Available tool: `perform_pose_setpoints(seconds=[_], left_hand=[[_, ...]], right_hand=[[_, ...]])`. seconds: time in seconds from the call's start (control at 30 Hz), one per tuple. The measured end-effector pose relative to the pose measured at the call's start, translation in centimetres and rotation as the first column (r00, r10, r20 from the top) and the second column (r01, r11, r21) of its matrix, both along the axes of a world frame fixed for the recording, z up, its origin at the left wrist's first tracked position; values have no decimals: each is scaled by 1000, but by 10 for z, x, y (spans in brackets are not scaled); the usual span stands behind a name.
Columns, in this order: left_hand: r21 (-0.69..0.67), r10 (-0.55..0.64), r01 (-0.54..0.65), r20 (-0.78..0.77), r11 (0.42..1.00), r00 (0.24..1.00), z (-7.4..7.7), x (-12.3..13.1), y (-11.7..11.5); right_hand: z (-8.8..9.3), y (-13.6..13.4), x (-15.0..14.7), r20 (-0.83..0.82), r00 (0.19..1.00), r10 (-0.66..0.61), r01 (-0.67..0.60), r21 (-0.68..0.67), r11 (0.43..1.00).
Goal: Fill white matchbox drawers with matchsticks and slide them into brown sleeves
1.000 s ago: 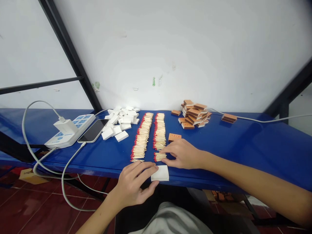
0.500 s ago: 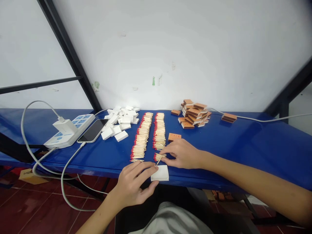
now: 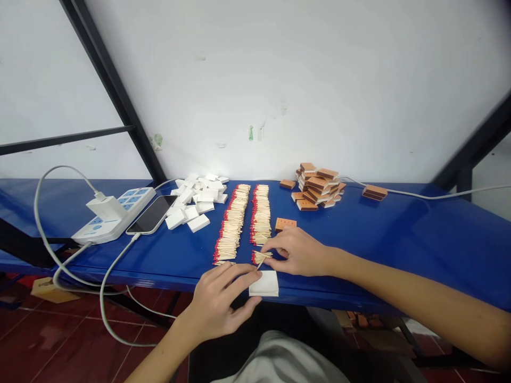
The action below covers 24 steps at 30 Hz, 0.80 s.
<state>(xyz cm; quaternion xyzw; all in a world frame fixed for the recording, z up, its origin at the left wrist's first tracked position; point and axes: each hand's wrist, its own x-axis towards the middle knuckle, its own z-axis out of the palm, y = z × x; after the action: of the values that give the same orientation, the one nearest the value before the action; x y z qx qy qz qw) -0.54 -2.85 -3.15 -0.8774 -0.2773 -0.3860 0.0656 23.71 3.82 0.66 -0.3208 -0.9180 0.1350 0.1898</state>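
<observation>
1. Left hand [image 3: 217, 303]: grip closed on a small white cardboard tray [image 3: 264, 283] at the near edge of the blue surface [image 3: 399, 239]. No matches show in it.
2. Right hand [image 3: 297, 252]: grip pinches a small bundle of red-tipped wooden matches [image 3: 261, 257] just beyond the tray.
3. Judged outstanding: two long match rows [image 3: 233, 223], a heap of white trays [image 3: 197, 199] and stacked orange-brown sleeves [image 3: 317, 186] toward the far edge.

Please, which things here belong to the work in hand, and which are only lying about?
In hand: white tray in left hand; small bunch of matches pinched by right hand; match rows; brown sleeve; likely pile of trays and stack of sleeves.
Lying about: phone; power strip; cable.
</observation>
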Motion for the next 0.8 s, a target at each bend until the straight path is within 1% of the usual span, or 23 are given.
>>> perform_pose_setpoints(seconds=[0.4, 0.8], left_hand=[[29, 9, -9, -3, 1000, 1000, -2, 0, 1], [39, 14, -14, 1, 999, 1000, 0, 2, 0]], right_hand=[[-2, 1, 1, -56, 996, 66, -64, 39, 997], [-4, 3, 0, -109, 992, 66, -63, 35, 997]])
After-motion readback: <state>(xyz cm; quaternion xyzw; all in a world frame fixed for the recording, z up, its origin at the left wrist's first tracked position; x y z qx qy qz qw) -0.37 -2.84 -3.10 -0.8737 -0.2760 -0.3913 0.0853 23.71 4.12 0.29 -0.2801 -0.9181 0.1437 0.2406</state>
